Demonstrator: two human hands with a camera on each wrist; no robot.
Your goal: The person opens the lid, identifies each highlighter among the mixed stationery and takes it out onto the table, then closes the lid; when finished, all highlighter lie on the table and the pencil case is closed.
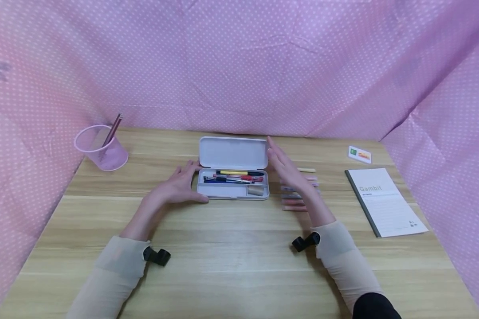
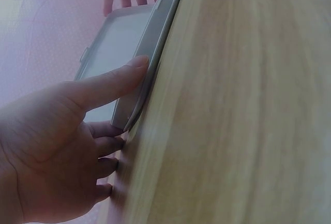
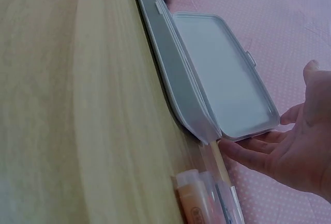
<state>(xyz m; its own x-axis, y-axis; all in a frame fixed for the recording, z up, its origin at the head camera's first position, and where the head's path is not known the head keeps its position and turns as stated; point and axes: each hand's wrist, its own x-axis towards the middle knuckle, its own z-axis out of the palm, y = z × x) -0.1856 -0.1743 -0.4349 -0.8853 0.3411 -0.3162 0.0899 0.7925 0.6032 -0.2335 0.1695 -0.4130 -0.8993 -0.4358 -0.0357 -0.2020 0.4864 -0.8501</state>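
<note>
An open white pencil case point(image 1: 223, 191) lies on the table with its lid point(image 1: 233, 153) tilted back. Its tray holds several pens point(image 1: 233, 178), one with a yellow barrel, and a grey-beige eraser-like block point(image 1: 256, 190). My left hand point(image 1: 174, 186) grips the left end of the case. Its thumb point(image 2: 116, 83) lies along the front wall while the other fingers bend behind the corner. On the other side, my right hand point(image 1: 286, 169) has its fingers extended, with fingertips at the lid's right edge; the palm shows in the right wrist view.
Beside the case, partly under my right forearm, lies a row of highlighters point(image 1: 295, 202). A pink cup point(image 1: 111, 156) with dark sticks stands at the left. To the right are a notebook point(image 1: 387, 204) and a small white card-like item point(image 1: 359, 154). A pink dotted curtain point(image 1: 239, 66) encloses the table.
</note>
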